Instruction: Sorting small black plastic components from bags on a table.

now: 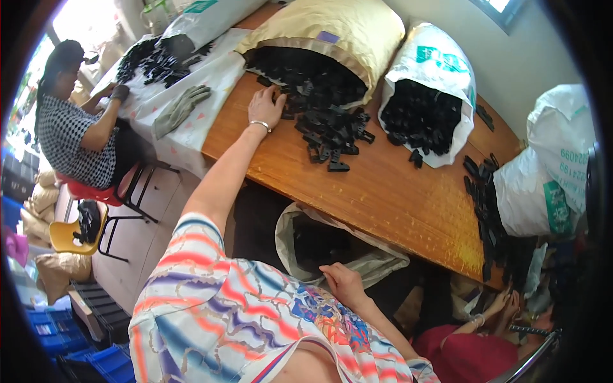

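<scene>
My left hand rests on the wooden table at the left edge of a pile of small black plastic parts, with its fingers bent and a little apart. The parts spill from the mouth of a large yellow sack lying on its side. Below the table's front edge, my right hand is closed at the rim of an open, pale sack. Its fingers are curled, and what they hold, if anything, is hidden. The inside of that sack is dark.
A white sack of black parts lies to the right, and more black pieces line the table's right end beside another white sack. A seated person works at left near a grey glove. Another person's hands show at lower right.
</scene>
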